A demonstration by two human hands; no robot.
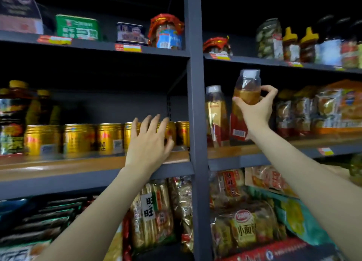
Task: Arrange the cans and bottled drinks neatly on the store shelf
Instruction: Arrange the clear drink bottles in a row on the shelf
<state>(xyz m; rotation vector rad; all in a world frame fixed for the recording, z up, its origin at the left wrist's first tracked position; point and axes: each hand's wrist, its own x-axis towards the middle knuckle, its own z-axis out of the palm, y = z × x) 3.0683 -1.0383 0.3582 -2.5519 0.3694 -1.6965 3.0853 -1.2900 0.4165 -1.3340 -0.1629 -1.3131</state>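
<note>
The right hand grips a bottle of brownish drink, fingers and thumb curled round its middle. The bottle has a pale cap, a clear neck and a red label low on its side, and it leans a little to the left. Whether its base touches the shelf board cannot be told, as the wrist covers it. Just to its left a second bottle of the same kind stands on the right middle shelf, close to the dark grey post that splits the two bays.

The left hand is spread, fingers straight and apart, holding nothing. It is in front of the right end of a row of gold cans on the left middle shelf; its fingertips overlap the cans there, but contact cannot be told.

The cans stand side by side along the wooden board, with dark bottles at the row's far left. Right of the held bottle lie snack bags. The top shelves carry tins, jars and yellow-capped bottles. Below, packs of rice crackers and small breads fill the lower bays. The back of the rack is dark.
</note>
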